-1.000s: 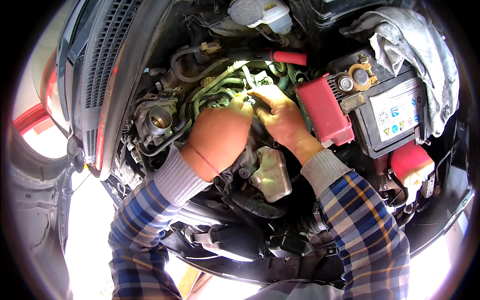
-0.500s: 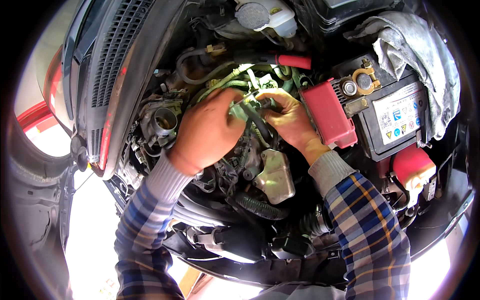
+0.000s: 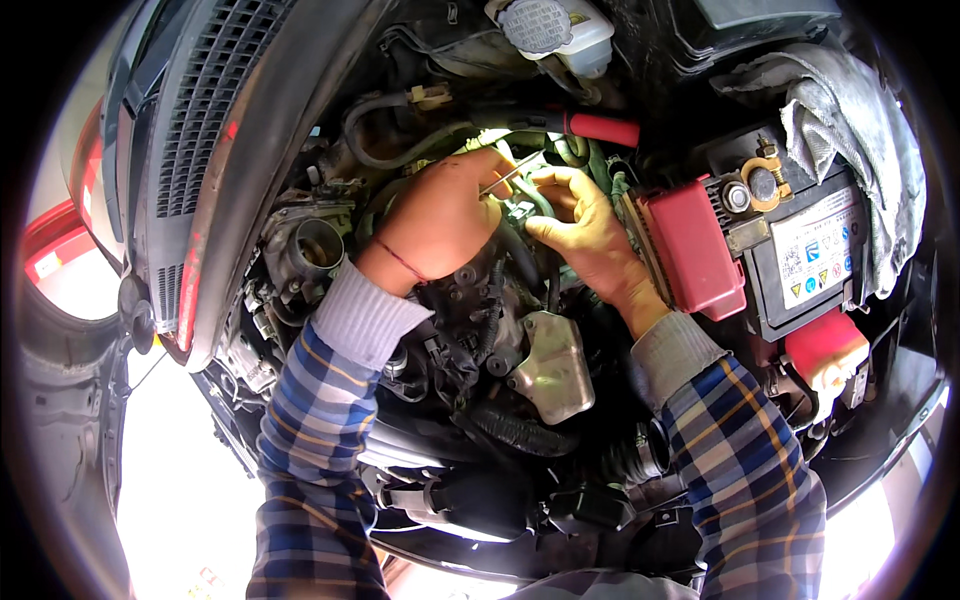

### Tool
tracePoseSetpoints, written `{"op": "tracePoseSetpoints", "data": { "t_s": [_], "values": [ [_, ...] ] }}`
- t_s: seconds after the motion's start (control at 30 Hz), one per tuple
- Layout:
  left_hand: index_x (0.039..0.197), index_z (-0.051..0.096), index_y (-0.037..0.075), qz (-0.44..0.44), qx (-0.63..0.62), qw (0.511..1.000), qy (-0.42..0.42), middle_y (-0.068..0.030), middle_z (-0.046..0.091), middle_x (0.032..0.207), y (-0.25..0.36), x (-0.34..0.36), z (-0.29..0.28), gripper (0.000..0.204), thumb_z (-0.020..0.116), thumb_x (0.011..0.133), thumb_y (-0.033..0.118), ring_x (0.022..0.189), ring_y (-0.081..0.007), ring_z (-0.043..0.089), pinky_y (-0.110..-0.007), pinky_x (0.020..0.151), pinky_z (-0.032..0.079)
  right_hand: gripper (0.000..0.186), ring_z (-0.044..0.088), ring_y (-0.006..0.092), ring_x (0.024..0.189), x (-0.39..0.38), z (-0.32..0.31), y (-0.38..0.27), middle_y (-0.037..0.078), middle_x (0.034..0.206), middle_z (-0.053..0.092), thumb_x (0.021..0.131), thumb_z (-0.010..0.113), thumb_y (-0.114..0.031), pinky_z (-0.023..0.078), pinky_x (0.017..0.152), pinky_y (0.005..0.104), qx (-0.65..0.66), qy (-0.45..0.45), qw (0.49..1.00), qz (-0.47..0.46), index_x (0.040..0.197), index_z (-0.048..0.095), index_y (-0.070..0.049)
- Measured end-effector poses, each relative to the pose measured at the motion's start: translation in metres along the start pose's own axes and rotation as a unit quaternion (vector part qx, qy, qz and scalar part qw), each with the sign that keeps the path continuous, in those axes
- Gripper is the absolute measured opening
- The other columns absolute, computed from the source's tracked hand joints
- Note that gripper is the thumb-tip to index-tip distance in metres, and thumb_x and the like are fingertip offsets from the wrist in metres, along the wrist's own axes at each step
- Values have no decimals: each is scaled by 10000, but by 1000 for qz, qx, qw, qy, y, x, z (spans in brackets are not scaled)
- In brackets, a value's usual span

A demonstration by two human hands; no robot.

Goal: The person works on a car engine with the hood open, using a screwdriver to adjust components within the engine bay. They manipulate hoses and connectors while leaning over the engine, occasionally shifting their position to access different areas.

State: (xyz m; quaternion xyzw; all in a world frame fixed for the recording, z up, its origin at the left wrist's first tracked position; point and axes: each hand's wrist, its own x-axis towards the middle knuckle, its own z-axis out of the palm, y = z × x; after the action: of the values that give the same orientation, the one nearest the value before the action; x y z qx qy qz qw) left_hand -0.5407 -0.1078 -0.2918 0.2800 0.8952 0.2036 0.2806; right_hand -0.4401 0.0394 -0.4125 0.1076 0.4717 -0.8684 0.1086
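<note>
My left hand (image 3: pixel 445 215) is closed, back upward, over the middle of the engine bay. From its fingertips a thin metal rod (image 3: pixel 512 175) points up to the right; its other end is hidden in the hand. Close by on the right, my right hand (image 3: pixel 590 235) has its thumb and forefinger apart, with the other fingers curled. Nothing shows between them. Green-lit hoses and wiring (image 3: pixel 540 205) run below and between both hands. Above them lies a black stick with a red end (image 3: pixel 603 129), and bright light falls near its left end.
To the right stand a red fuse-box cover (image 3: pixel 695 250) and a battery (image 3: pixel 810 250) with a grey cloth (image 3: pixel 850 130) draped over it. An open throttle body (image 3: pixel 318 245) sits left of my left hand. A metal shield (image 3: pixel 553 370) lies below, and a capped white reservoir (image 3: pixel 565 35) above.
My left hand has turned and shifted slightly up, and the rod shows more plainly. My right thumb and forefinger have parted. The whole view has shifted a little.
</note>
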Motion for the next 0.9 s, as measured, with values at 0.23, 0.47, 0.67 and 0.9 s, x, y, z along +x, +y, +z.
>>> {"op": "tracePoseSetpoints", "data": {
  "t_s": [0.23, 0.47, 0.67, 0.9],
  "values": [
    [1307, 597, 10, -17, -37, 998, -43, -116, 745, 1018, 4, -4, -3, 475, 562, 839, -67, 928, -225, 694, -345, 836, 543, 573, 618, 163, 1120, 3, -2, -6, 84, 1223, 660, 814, 619, 62, 464, 1019, 311, 150, 18, 986, 72, 1368, 508, -33],
    [1295, 606, 1, 69, -128, 988, -41, -65, 731, 951, -6, -5, -15, 439, 545, 866, -68, 877, -144, 658, -272, 786, 516, 522, 634, 131, 1038, 0, 13, -16, 68, 1164, 675, 824, 571, 69, 495, 922, 269, 208, 40, 974, 83, 1339, 545, -16],
    [1235, 618, -17, -5, -188, 980, -69, -82, 723, 926, -5, -7, -12, 381, 552, 864, -72, 834, -121, 657, -264, 738, 500, 367, 646, 83, 985, -18, 10, -30, 49, 1143, 674, 879, 575, 76, 515, 869, 236, -91, -1, 991, 95, 1233, 629, -5],
    [1150, 642, -15, 30, -52, 998, 4, -114, 725, 869, 1, -9, -5, 280, 605, 875, 18, 786, -195, 698, -321, 716, 527, 411, 678, 192, 1042, -20, 12, -23, 114, 1176, 660, 939, 647, 14, 527, 958, 313, 108, 47, 990, 81, 1334, 537, -8]
  ]
}}
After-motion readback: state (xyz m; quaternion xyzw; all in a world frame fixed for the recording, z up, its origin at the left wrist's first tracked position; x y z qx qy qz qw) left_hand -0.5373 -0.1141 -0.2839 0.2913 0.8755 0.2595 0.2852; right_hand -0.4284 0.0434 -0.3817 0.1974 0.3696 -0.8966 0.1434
